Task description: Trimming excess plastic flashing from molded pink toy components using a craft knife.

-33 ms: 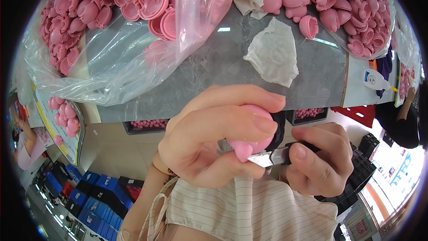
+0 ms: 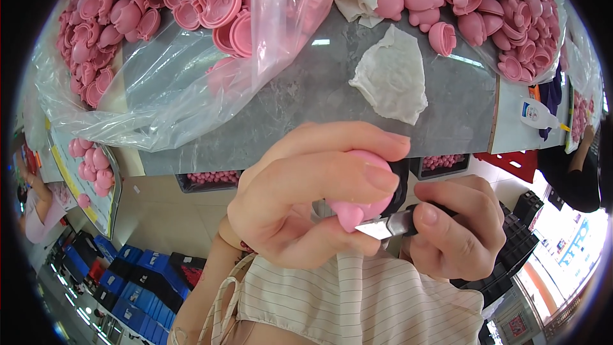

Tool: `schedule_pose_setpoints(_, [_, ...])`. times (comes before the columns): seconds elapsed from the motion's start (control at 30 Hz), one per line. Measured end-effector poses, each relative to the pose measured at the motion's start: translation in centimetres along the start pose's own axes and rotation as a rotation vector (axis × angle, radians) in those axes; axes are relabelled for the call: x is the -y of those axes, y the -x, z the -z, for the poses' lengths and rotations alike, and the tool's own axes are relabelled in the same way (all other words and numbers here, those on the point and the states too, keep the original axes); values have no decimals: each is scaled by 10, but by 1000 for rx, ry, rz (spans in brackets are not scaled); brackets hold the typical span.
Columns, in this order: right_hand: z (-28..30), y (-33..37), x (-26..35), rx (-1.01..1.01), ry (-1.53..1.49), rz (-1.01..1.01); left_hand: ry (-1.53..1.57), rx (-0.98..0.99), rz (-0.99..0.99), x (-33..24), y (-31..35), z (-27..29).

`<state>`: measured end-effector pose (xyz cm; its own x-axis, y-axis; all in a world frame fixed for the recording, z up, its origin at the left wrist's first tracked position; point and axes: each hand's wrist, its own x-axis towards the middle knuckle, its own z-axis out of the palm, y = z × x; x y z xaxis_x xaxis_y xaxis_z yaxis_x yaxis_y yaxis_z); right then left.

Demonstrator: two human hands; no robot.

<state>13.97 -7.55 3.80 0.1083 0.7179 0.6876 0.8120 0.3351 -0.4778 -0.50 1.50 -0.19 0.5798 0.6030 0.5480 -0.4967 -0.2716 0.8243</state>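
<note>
My left hand (image 2: 306,198) is closed around a pink rounded rubber piece (image 2: 365,207), held in front of my chest below the table edge. In my right hand (image 2: 456,236) is a small knife with a black handle. Its metal blade (image 2: 383,227) touches the lower tip of the pink piece. My fingers hide most of the piece.
A grey table (image 2: 306,96) carries a clear plastic bag (image 2: 166,83) of pink pieces, a loose pink pile (image 2: 491,6), a white cloth (image 2: 393,76) and a white squeeze bottle (image 2: 539,115). Blue crates (image 2: 128,275) stand on the floor. Other people sit at far left (image 2: 32,204) and right (image 2: 575,172).
</note>
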Motion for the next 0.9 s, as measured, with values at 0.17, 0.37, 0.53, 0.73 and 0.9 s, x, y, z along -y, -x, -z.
schedule_pose_setpoints(0.17, [-2,0,0,-29,-23,-29,6,17,4,1,-2,2])
schedule_pose_setpoints(0.37, [2,-1,-1,-2,-4,-35,-54,16,-33,4,-1,2])
schedule_pose_setpoints(0.53, [-3,2,-1,-60,20,-66,-13,15,3,2,0,2])
schedule_pose_setpoints(0.73, [2,3,-2,-22,-4,-53,36,37,-24,5,-1,5])
schedule_pose_setpoints(0.9, [11,2,0,193,-51,-27,64,47,11,1,-1,4])
